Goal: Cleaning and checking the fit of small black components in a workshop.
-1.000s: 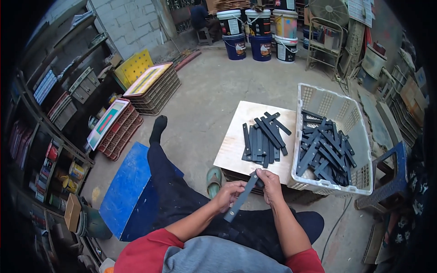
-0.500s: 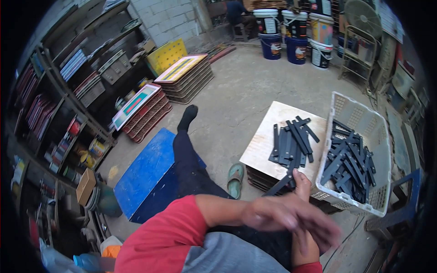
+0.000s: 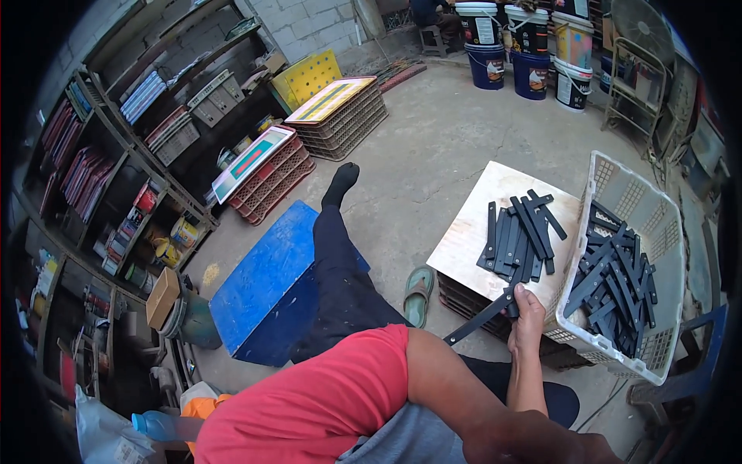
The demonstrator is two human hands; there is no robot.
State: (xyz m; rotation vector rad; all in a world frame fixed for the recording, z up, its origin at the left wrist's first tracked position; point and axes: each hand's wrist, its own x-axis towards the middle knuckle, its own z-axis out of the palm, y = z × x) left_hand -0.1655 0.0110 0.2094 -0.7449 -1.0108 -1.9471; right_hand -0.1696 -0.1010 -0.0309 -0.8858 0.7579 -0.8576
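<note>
My right hand is closed on a long, flat black strip with small round fittings or holes near its ends, which slants down to the left past the board's near edge. Just beyond lies a loose pile of similar black strips on a pale wooden board. My left arm, in a red sleeve, crosses in front of my body to the lower right. At the lower edge only a part near the left wrist shows; the left hand's fingers are hidden.
Right of the board stands a white plastic basket holding many black strips. The board rests on stacked crates. A blue box is by my outstretched leg, near a green sandal. Shelves line the left; buckets stand at the back.
My left hand has swung from above the right forearm down toward the lower edge, almost out of sight. The right hand keeps its strip beside the board. The whole view has shifted slightly.
</note>
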